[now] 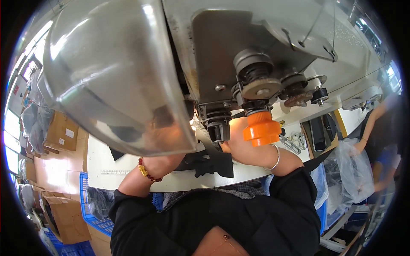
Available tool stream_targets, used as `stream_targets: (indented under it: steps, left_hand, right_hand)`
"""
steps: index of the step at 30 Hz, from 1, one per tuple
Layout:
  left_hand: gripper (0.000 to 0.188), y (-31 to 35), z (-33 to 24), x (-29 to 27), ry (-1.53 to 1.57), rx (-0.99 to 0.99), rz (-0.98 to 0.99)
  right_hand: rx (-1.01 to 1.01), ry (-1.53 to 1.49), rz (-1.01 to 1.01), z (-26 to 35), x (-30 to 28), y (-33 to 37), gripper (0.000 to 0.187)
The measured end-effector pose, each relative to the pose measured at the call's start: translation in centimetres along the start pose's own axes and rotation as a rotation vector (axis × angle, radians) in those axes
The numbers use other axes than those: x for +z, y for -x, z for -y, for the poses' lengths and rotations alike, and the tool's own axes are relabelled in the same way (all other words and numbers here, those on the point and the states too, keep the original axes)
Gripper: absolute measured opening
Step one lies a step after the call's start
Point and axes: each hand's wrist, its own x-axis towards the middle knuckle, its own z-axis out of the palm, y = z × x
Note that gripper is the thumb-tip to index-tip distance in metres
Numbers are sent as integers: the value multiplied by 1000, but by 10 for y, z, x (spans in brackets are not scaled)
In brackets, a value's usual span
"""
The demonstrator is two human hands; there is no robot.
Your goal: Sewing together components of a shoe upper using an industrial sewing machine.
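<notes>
A sewing machine (pixel 181 25) fills the upper view, with tension dials (pixel 261 88) and an orange knob (pixel 262 128) on its front. My left hand (pixel 164 138) is at the machine, seen blurred through its clear plastic cover (pixel 115 77). My right hand (pixel 239 143) reaches in behind the orange knob, beside the needle area. Both hands' fingers are mostly hidden, so their grip does not show. Black fabric pieces (pixel 203 164) lie between my wrists on the white table (pixel 171 181), close to both hands.
A ruler strip (pixel 113 172) runs along the table's near edge. Scissors (pixel 290 145) and a phone-like black object (pixel 317 133) lie at right. Blue crates (pixel 84 200) and cardboard boxes (pixel 62 130) stand at left. Another person's arm (pixel 371 123) handles clear plastic bags (pixel 352 166) at far right.
</notes>
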Motion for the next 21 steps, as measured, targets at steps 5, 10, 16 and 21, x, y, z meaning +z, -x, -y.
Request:
stream_targets:
  steps: [5,10,16,21]
  left_hand:
    - [28,-4,4,-11,-42,18,48]
    - [21,9,15,-2,-116,143,-105]
    - [4,-6,1,-21,225,-107,-99]
    - [12,-13,-9,-21,-3,46,-63]
  right_hand:
    - [-39,-36,-83,-2,13,1,11]
    - [-52,-34,-150,4,14,2,8]
    - [-17,100,-127,7,2,7,6]
    - [-36,53,-93,1,6,12,8]
